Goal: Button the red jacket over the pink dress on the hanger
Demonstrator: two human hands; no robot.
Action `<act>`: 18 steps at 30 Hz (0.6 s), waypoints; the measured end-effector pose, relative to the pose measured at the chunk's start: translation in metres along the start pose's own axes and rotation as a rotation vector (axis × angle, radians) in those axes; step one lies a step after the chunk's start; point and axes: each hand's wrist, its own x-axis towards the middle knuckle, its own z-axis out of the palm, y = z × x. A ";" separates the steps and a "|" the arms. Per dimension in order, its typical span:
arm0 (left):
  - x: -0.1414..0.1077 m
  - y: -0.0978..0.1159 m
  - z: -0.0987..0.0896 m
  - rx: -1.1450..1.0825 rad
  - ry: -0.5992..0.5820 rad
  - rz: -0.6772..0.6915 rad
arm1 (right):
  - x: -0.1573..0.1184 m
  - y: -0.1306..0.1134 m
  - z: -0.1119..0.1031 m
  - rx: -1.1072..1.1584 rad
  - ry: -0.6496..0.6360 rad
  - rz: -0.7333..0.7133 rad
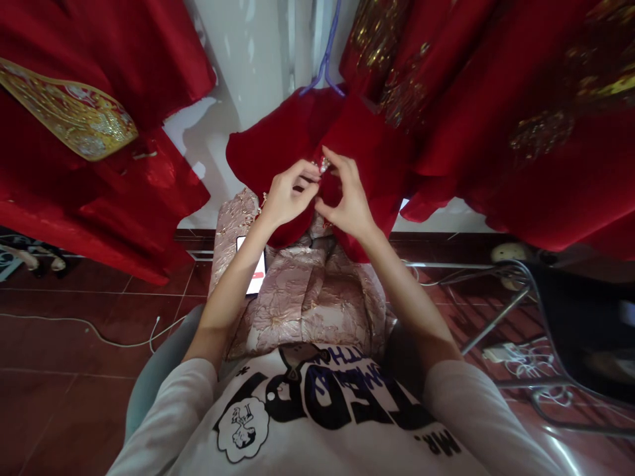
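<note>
A red garment [278, 142] hangs in front of me on a purple hanger [325, 66]. At its front opening is a small ornament [324, 164] of pearly beads, with both my hands at it. My left hand [292, 193] is closed, its fingertips on the red cloth at the left side of the ornament. My right hand [350, 198] curves in from the other side. Its forefinger and the finger beside it are at the ornament, while its thumb stays apart lower down. The exact grip at the fingertips is partly hidden. Below lies pink embossed fabric [292, 297] over my lap.
Red garments with gold decoration [99, 122] hang at left, and more red cloth [476, 132] hangs at right. A lit phone [255, 277] lies by my left forearm. At right stands a black chair [585, 330], with white cables [528, 357] on the tiled floor.
</note>
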 end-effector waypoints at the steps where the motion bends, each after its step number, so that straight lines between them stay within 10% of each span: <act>1: -0.002 -0.003 0.002 -0.050 0.003 -0.031 | -0.004 -0.001 0.001 -0.018 -0.020 -0.017; 6: -0.010 -0.017 0.003 -0.180 0.066 -0.154 | -0.016 0.009 -0.009 -0.096 -0.033 0.069; 12: -0.022 -0.046 -0.023 -0.089 0.307 -0.188 | -0.011 0.025 -0.072 -0.168 -0.018 0.217; 18: -0.033 -0.051 -0.039 0.083 0.270 -0.355 | -0.008 -0.023 -0.106 0.249 -0.253 0.268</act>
